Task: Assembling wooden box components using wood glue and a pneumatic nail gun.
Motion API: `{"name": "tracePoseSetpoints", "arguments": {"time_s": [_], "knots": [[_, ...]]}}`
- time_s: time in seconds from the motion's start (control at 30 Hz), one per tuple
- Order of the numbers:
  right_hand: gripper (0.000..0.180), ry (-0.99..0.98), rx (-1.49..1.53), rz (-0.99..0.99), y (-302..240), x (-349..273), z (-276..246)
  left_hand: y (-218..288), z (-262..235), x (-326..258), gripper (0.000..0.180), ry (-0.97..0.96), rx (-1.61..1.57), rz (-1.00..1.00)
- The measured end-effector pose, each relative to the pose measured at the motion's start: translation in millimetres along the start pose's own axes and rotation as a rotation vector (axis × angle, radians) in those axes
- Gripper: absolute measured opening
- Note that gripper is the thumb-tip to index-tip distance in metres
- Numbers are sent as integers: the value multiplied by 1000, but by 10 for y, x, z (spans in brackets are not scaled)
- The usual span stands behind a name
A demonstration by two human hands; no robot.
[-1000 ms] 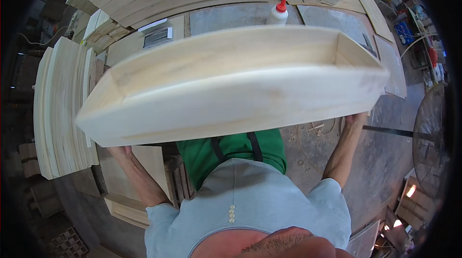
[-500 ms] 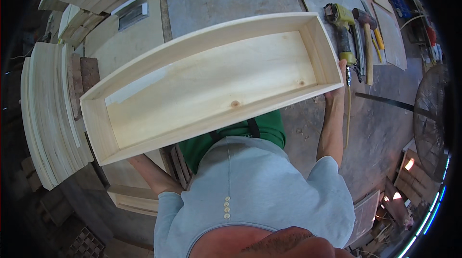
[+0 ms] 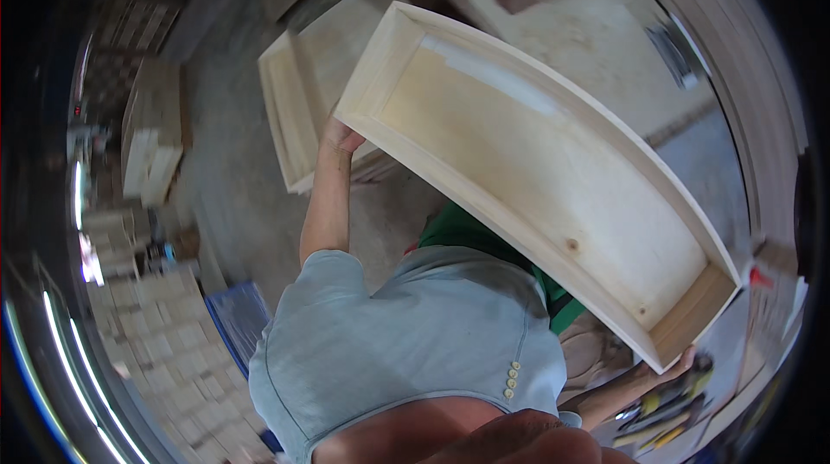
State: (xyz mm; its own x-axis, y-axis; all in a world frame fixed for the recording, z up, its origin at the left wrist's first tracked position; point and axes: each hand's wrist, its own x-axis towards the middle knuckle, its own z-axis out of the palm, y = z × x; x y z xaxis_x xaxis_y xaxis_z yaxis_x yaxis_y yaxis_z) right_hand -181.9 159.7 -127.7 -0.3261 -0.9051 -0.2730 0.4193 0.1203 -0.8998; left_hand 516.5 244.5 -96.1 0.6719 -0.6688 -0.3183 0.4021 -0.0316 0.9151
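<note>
A long pale wooden box [image 3: 553, 170], open at the top with a curved long side, hangs tilted in front of me. Two knots and a whitish patch mark its bottom panel. My left hand [image 3: 346, 135] grips the box's upper-left end; most of its fingers are hidden beneath. At the lower-right end, my right hand [image 3: 670, 370] holds the corner from below, only partly showing. Just beyond my left hand lies another pale wooden box [image 3: 290, 114], partly covered by the held one.
Nail gun and other hand tools [image 3: 666, 408] lie on the worktable at lower right. Long boards [image 3: 735, 57] are stacked at the far right. A tall pile of wooden pieces [image 3: 169, 352] and a blue panel [image 3: 238, 321] stand at lower left. Boxes [image 3: 154, 135] are piled farther left.
My body has turned left with the held box, away from the worktable. The tools now appear at lower right, and the second box has come into view beyond my left hand.
</note>
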Motion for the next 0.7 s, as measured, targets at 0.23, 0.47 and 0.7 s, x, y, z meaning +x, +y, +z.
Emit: {"name": "tracePoseSetpoints", "arguments": {"time_s": [0.23, 0.47, 0.7], "knots": [[71, -486, -549, 58, 70, -341, 2295, 422, -856, -356, 58, 309, -385, 232], [71, -763, -360, 222, 1106, -1089, 3546, -136, -198, -870, 83, 290, -442, 305], [72, -851, -343, 346, 1634, -1590, 3897, -413, 31, -553, 92, 384, -433, 81]]}}
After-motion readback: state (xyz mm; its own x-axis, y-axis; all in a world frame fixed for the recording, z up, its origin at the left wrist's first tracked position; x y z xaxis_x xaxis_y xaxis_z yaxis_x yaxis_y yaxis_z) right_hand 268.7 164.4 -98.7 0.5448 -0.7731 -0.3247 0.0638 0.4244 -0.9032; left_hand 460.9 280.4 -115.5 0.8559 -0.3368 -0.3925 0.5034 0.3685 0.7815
